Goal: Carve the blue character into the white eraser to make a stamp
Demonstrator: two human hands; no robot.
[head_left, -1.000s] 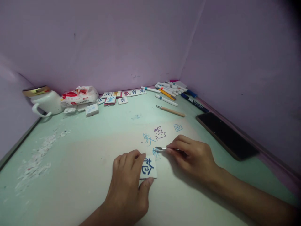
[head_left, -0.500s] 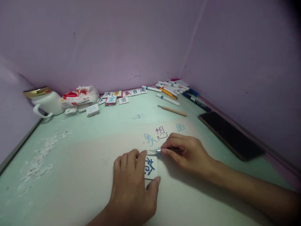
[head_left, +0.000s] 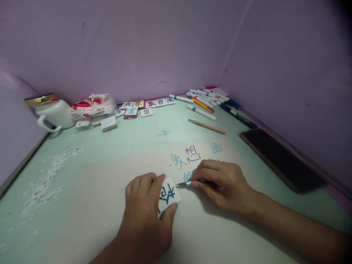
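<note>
Head view shows carving work on a small white tile (head_left: 169,193) bearing a dark blue character. Far left of the hands sit a white mug (head_left: 53,113) with a gold lid, a crinkled packet (head_left: 93,105) and white shavings (head_left: 44,183) strewn over the surface (head_left: 96,165). The left hand (head_left: 144,216) pins the tile flat, fingers over its left edge and thumb at its lower corner. Just right of it, the right hand (head_left: 220,183) grips a thin carving knife (head_left: 184,183) like a pen, its tip close to the tile's right edge. I judge the blade is about to meet the tile; that calls for a firm hold and a steady, shallow stroke. Beyond the hands lie lettered tiles (head_left: 145,106), pens (head_left: 203,101) and a wooden-handled tool (head_left: 206,126); a dark phone (head_left: 283,159) lies to the right. Nothing stands between blade and tile.
</note>
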